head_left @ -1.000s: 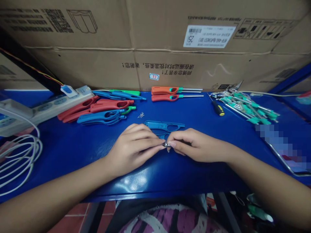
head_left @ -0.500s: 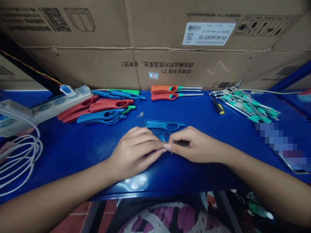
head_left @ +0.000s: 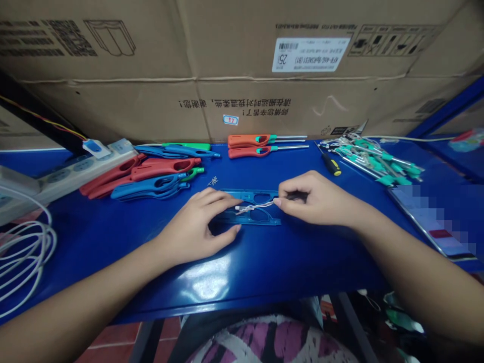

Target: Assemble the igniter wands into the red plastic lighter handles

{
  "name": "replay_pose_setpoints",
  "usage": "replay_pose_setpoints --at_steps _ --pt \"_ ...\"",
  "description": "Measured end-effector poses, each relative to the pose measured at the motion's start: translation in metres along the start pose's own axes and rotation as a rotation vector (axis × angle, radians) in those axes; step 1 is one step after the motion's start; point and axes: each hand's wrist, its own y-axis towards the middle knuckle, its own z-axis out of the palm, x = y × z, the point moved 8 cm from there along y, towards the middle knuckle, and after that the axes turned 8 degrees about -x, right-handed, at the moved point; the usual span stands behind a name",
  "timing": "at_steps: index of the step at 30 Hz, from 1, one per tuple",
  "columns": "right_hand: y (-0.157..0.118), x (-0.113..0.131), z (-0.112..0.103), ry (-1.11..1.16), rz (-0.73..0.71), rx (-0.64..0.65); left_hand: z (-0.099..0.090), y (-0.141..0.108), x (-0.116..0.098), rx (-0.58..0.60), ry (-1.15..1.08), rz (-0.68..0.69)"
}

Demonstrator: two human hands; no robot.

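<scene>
Thumb and fingertips of my right hand (head_left: pixel 317 199) pinch a thin white wire (head_left: pixel 257 205), whose left end carries a small pale tip. The wire hangs over two blue lighter shell halves lying on the table. The rear half (head_left: pixel 245 194) is partly covered by my right fingers. My left hand (head_left: pixel 194 224) has its thumb spread from its fingers, with nothing seen between them; it rests over the left end of the front half (head_left: pixel 274 221). Something dark shows inside the curl of my right hand, too unclear to name.
Red, blue and green lighter shells (head_left: pixel 162 169) lie left beside a power strip (head_left: pixel 71 174). Small screws (head_left: pixel 213 181) sit behind my left hand. Assembled lighters (head_left: pixel 251 142), a screwdriver (head_left: pixel 331 164), metal-tube parts (head_left: pixel 378 159) and a phone (head_left: pixel 419 217) lie farther back and right.
My hands were together at the fingertips and have moved apart. The left hand has opened, while the right has moved away with the white wire, uncovering the front shell half.
</scene>
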Motion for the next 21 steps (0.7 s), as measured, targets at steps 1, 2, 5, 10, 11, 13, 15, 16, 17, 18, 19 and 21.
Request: replay_pose_setpoints --at_steps 1,2,5,10,11,13,15,16,17,18,19,21 --pt "0.0 0.001 -0.002 -0.064 -0.026 -0.004 0.002 0.0 0.001 0.018 0.028 0.002" --pt "0.0 0.001 -0.003 -0.126 -0.053 -0.007 0.004 0.0 0.002 0.035 0.049 0.007" --pt "-0.001 0.003 -0.002 -0.247 -0.111 -0.009 0.007 -0.002 0.005 0.07 0.087 0.016" --pt "0.001 0.003 -0.001 -0.274 -0.151 -0.046 0.008 -0.004 0.007 0.097 0.077 0.014" --pt "0.001 0.004 -0.001 -0.274 -0.166 -0.064 0.008 -0.004 0.008 0.095 0.062 0.011" --pt "0.001 0.007 -0.001 -0.264 -0.207 -0.095 0.007 -0.004 0.008 0.086 0.04 0.008" --pt "0.0 0.01 -0.001 -0.246 -0.252 -0.118 0.007 -0.005 0.008 0.081 0.032 0.008" --pt "0.0 0.012 -0.001 -0.238 -0.27 -0.127 0.007 -0.005 0.007 0.08 0.029 0.008" --pt "-0.001 0.013 -0.001 -0.232 -0.286 -0.133 0.007 -0.005 0.007 0.078 0.025 0.007" --pt "-0.001 0.015 -0.001 -0.232 -0.299 -0.14 0.007 -0.005 0.007 0.077 0.02 0.007" --pt "-0.001 0.015 -0.001 -0.238 -0.309 -0.142 0.007 -0.005 0.007 0.079 0.015 0.004" --pt "-0.002 0.016 0.001 -0.265 -0.326 -0.13 0.008 -0.005 0.006 0.083 0.005 -0.003"
